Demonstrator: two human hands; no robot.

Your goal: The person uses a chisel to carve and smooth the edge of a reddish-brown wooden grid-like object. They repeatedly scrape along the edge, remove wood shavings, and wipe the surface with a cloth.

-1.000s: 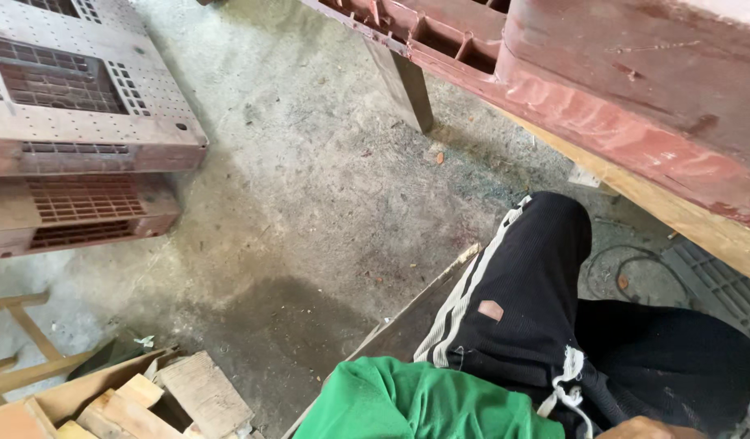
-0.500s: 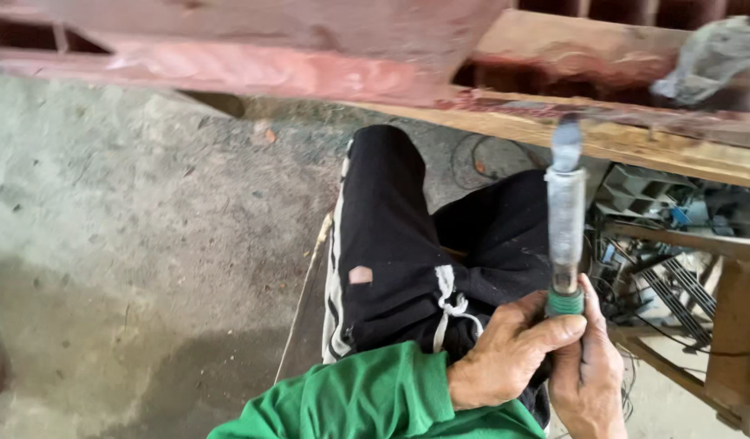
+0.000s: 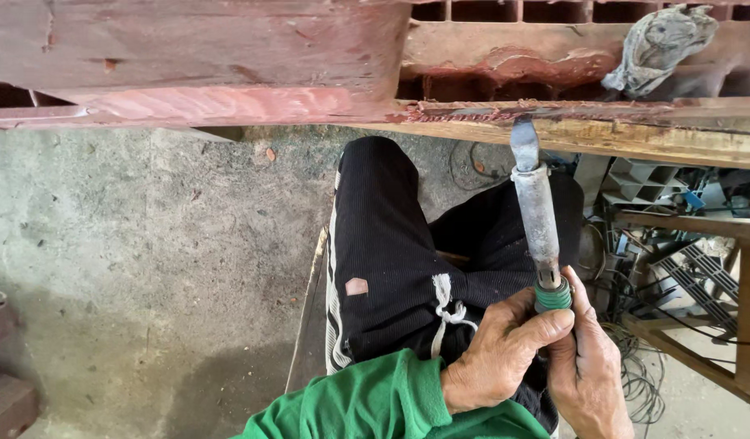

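- The left hand (image 3: 501, 349), low in the frame right of centre, is wrapped tight around the bottom of a long tool (image 3: 537, 215), just under its green collar.
- The right hand (image 3: 590, 366) lies against it on the right, fingers curled around the same grip, so both hands are closed on the tool.
- The tool's grey, crusted shaft rises toward the top of the frame; its flat blade tip sits at the underside edge of the red plastic piece (image 3: 228, 65), where a rough seam (image 3: 505, 110) runs along a wooden plank (image 3: 635, 142).
- As I judge it, the work along that seam is under way: ragged red residue shows both left and right of the tip, so much is left.
- A grey rag (image 3: 659, 45) lies upper right.
- Black trousers (image 3: 391, 244) and concrete floor (image 3: 147, 244) fill the middle and left; wires (image 3: 643, 374) tangle at lower right.
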